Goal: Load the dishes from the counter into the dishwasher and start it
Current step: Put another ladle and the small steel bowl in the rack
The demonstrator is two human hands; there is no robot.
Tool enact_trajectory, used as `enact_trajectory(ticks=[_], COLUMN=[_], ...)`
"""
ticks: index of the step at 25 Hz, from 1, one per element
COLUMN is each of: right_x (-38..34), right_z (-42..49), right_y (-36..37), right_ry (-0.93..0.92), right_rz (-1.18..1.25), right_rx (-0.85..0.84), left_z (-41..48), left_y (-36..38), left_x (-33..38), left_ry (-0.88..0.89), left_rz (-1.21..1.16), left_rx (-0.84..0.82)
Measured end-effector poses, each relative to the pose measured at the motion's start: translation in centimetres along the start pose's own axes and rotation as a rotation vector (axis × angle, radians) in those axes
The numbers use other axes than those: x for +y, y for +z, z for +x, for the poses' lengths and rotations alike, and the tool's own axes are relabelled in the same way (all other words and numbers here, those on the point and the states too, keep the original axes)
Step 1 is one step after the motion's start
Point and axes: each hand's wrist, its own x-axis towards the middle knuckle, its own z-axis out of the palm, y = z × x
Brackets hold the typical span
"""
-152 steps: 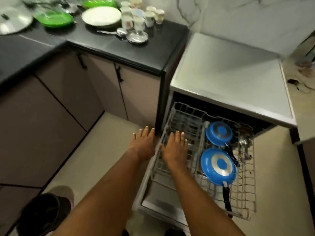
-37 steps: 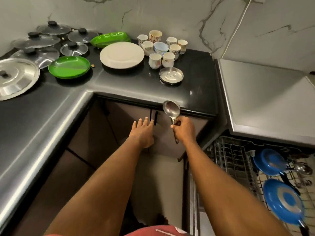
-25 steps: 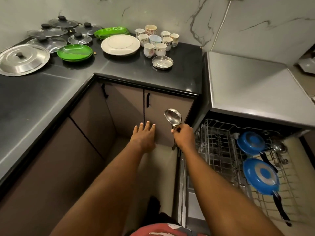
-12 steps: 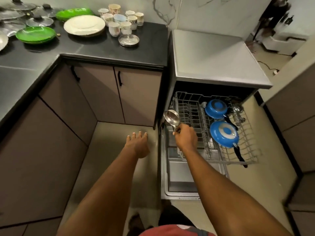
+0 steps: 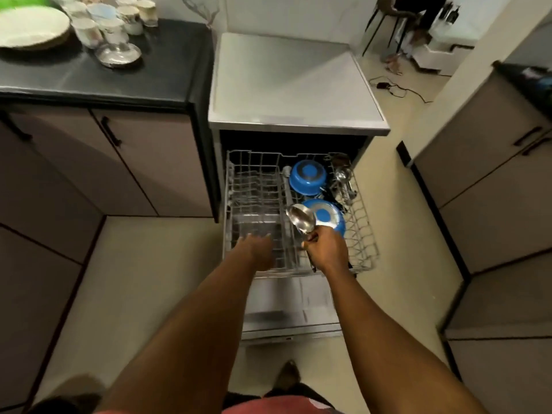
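Both hands have come forward over the pulled-out rack [image 5: 254, 180] of the dishwasher [image 5: 286, 85]; half a second ago the left hand [image 5: 257, 251] hung over the floor beside it. That hand now reaches over the rack's bare left half with its fingers stretched out and holding nothing, though blur hides whether it touches the wires. The right hand [image 5: 328, 250] is curled round the handle of a steel ladle [image 5: 301, 218], whose bowl points up and away, just in front of the near blue pan [image 5: 330, 218]. A far blue pan [image 5: 307, 177] stands behind it, with steel utensils [image 5: 343, 180] at the rack's right edge. The dishwasher door [image 5: 289, 306] lies open below the arms. On the black counter [image 5: 89, 82] to the left sit cups [image 5: 101, 19], a white plate [image 5: 30, 28] and a small steel dish [image 5: 119, 53].
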Motion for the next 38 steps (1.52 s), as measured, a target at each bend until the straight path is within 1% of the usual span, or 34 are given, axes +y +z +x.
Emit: enact_trajectory(ticks=[2,4,7,9,13,18,20,22,25,27,31,35,38], right_x=[3.4,5.9,7.8,8.4,9.6,11.8,12.7,13.6,15.1,15.9,17.0,17.3,18.2], right_z=[2.0,3.7,6.8,9.0,12.9,19.1,22.0,25.4,29.7,31.5,34.2,36.0,37.2], right_y=[-1.5,-2.2,-2.2,-1.7,-0.6,-0.7,-1.0,-0.9,0.1,0.9,2.8,4.4,6.3], right_ry=[0.023,0.033,0.076,0.078,0.151,0.269,0.282,0.268,0.276,0.282,0.288,0.264,0.334], right_rz=[0.031,0.077,0.189,0.247,0.395,0.586,0.65,0.711,0.762,0.786,0.813,0.818,0.849], right_rx=[0.001,-0.033,-0.045,-0.006,0.064,0.305,0.402,0.46,0.5,0.494,0.456,0.421,0.358], left_z=[2.5,4.7,8.0,10.7,17.2,25.1,28.5,32.5,37.1,38.9,40.9,41.8,42.5], left_y=[1.0,2.3,2.0,1.2,-0.3,-1.2,-0.9,-0.3,0.8,1.4,1.3,0.8,1.2], left_x=[4.3,6.3,6.6,6.2,5.3,5.1,4.9,4.2,3.3,2.9,3.2,4.0,3.4], left_ry=[0.017,0.004,-0.015,-0.029,-0.059,-0.048,-0.047,-0.068,-0.086,-0.079,-0.079,-0.051,-0.031], left_rz=[-0.019,-0.022,0.008,0.022,0.052,0.095,0.129,0.169,0.217,0.273,0.405,0.414,0.388], left_rx=[-0.025,-0.068,-0.109,-0.116,-0.154,-0.195,-0.213,-0.228,-0.209,-0.207,-0.294,-0.332,-0.339])
